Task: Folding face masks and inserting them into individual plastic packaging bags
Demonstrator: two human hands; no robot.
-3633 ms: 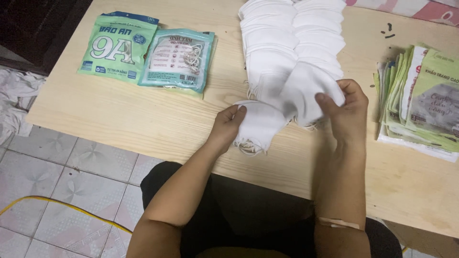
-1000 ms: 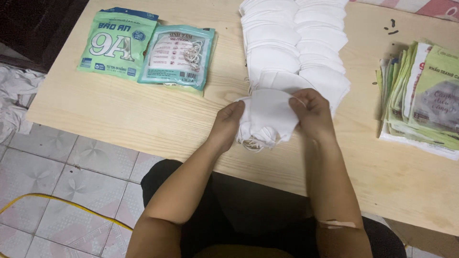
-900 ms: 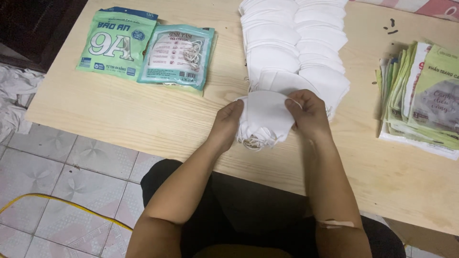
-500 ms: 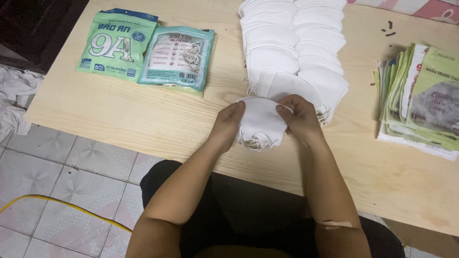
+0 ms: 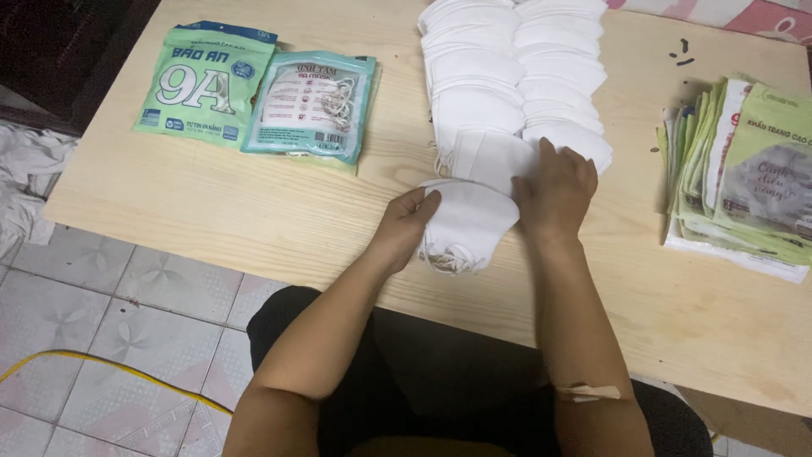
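Left hand (image 5: 408, 227): we see its fingers pressed on the left side of a small mask stack (image 5: 467, 222), thumb on top; grasping it lightly.
Right hand (image 5: 554, 193): lies flat, fingers spread, over the stack's right side and the near end of the mask rows (image 5: 516, 80); pressing, not clenched.
Stack position: on the counter (image 5: 211, 203), near the front edge, touching the near end of the rows.
Risk, loops: ear loops poke out under the stack's front; we judge they could snag on a finger and drag a mask out of line.
Risk, rows: the right hand overlaps the rows, so a sideways pull could fan or shift them.
Risk, edge: the stack sits close to the front edge; a slide toward the body could tip masks onto the lap or tiled floor (image 5: 110, 322).
Open room, left: bare wood between the stack and the two green packs (image 5: 254, 89).
Open room, right: a bare strip before the pile of flat bags (image 5: 744, 169).
Far side: filled by the rows.
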